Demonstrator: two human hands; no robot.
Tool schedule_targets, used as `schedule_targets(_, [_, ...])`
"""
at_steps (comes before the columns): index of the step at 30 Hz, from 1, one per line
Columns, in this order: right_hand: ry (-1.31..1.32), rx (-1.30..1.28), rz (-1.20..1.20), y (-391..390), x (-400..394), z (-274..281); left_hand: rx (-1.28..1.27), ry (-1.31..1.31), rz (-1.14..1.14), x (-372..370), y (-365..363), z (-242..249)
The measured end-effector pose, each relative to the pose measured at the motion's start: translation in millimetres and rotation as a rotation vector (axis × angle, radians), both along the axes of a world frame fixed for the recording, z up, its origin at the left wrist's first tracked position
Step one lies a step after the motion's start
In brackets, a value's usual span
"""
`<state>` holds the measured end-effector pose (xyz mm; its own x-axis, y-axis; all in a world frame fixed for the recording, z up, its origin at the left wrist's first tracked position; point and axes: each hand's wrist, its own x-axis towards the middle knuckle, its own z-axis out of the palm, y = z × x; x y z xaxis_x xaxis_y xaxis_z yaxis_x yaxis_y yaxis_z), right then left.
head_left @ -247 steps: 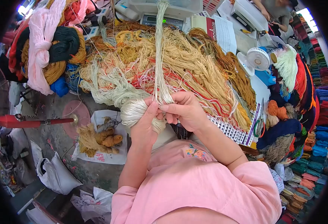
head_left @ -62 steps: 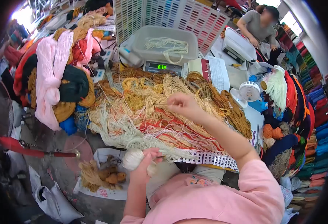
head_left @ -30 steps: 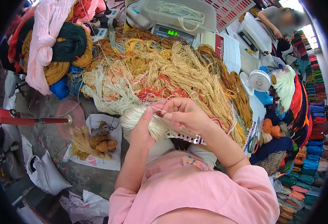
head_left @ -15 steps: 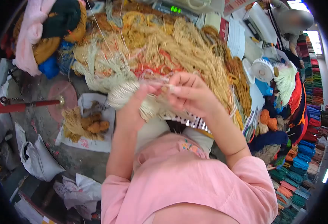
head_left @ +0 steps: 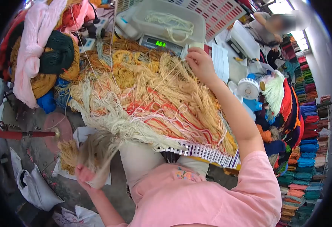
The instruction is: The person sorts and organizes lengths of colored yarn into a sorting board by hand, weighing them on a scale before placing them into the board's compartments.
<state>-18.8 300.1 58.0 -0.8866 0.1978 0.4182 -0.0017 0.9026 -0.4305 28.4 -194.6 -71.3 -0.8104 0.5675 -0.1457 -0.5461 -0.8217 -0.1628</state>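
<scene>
At the far left of the surface lies a heap of twisted yarn hanks, with a pale pink hank (head_left: 31, 56) draped over a dark green hank (head_left: 58, 53), pushed aside so the middle stays free for sorting.

Low on the near left, my left hand (head_left: 85, 176) is clenched around a bundle of cream yarn (head_left: 96, 151). It hangs blurred beside my knee, above a sheet of paper (head_left: 83, 133) on the floor where a few tan scraps lie. I hold the bundle down and away so that the thread coming off it runs taut.

That thin cream thread (head_left: 162, 81) rises on a slant across the big loose pile of cream, gold and red yarn (head_left: 154, 102) covering the middle of the surface.

My right hand (head_left: 200, 64) is raised at the far end of the thread, fingers pinched on it, just in front of a digital scale (head_left: 159, 43). The scale carries a grey tray (head_left: 196, 20) with a small loop of cream yarn (head_left: 171, 24) lying in it, and its green display is lit.

Under the pile's near edge a printed colour card (head_left: 205, 153) pokes out over my lap. To the right stand a small white fan (head_left: 248, 87) and stacks of coloured yarn (head_left: 305, 143). At the far right, another person (head_left: 266, 28) bends over a separate surface.
</scene>
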Motion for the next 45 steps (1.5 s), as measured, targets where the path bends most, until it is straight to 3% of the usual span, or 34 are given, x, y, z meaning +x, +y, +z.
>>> schedule_targets(1, [0.083, 0.079, 0.017, 2, -12, 1, -0.013, -0.088, 0.03, 11, 14, 13])
schedule_targets(3, [0.091, 0.206, 0.04, 9, -35, -2, 0.067, -0.016, 0.038, 21, 36, 29])
schedule_targets(5, [-0.13, 0.384, -0.08, 14, -56, -19, 0.194, 0.037, 0.029, 23, 51, 36])
schedule_targets(7, [-0.208, 0.443, -0.108, 12, -66, -32, 0.142, 0.101, 0.02, 22, 57, 45])
schedule_targets(9, [-0.325, 0.131, -0.187, 0, -73, -38, 0.139, 0.219, -0.008, 20, 61, 53])
schedule_targets(10, [-0.331, -0.59, -0.161, -23, -68, -32, 0.135, 0.215, 0.001, 18, 65, 59])
schedule_targets(11, [-0.336, -0.877, 0.0, -48, -54, -27, 0.07, 0.262, 0.026, 17, 70, 67])
schedule_targets(13, [-0.735, -1.064, 0.32, -122, -3, 10, 0.011, 0.307, 0.071, 13, 85, 79])
schedule_targets(14, [-0.904, -1.176, 0.557, -143, 27, 0, 0.018, 0.304, 0.084, 10, 94, 85])
schedule_targets(16, [-1.317, -1.162, 0.958, -173, 63, 11, 0.096, 0.327, 0.11, 5, 117, 100])
schedule_targets(18, [-1.19, -1.155, 0.883, -177, 76, 10, 0.133, 0.409, 0.068, 1, 130, 101])
schedule_targets(21, [-0.735, -0.971, 0.433, -162, 59, 12, 0.054, 0.453, 0.03, 7, 147, 108])
schedule_targets(24, [-0.548, -0.984, 0.466, -165, 61, 37, 0.009, 0.412, 0.01, 18, 157, 111])
schedule_targets(26, [-0.448, -0.717, 0.513, -171, 67, 50, -0.058, 0.394, 0.003, 23, 160, 113])
schedule_targets(33, [-0.528, -0.407, 0.59, -177, 104, 54, 0.032, 0.412, 0.008, 34, 163, 111])
schedule_targets(36, [-0.485, -0.529, 0.56, -175, 124, 43, -0.092, 0.351, 0.009, 38, 169, 112])
schedule_targets(39, [-0.454, -0.716, 0.431, -170, 148, 33, 0.076, 0.455, -0.063, 39, 186, 123])
schedule_targets(41, [-0.412, -0.855, 0.211, -167, 158, 27, -0.133, 0.47, -0.1, 42, 192, 129])
schedule_targets(43, [-0.286, -0.768, 0.164, -151, 163, 23, -0.073, 0.573, -0.186, 43, 198, 124])
schedule_targets(45, [-0.173, -0.81, 0.195, -145, 167, 23, -0.358, 0.621, -0.328, 50, 206, 133])
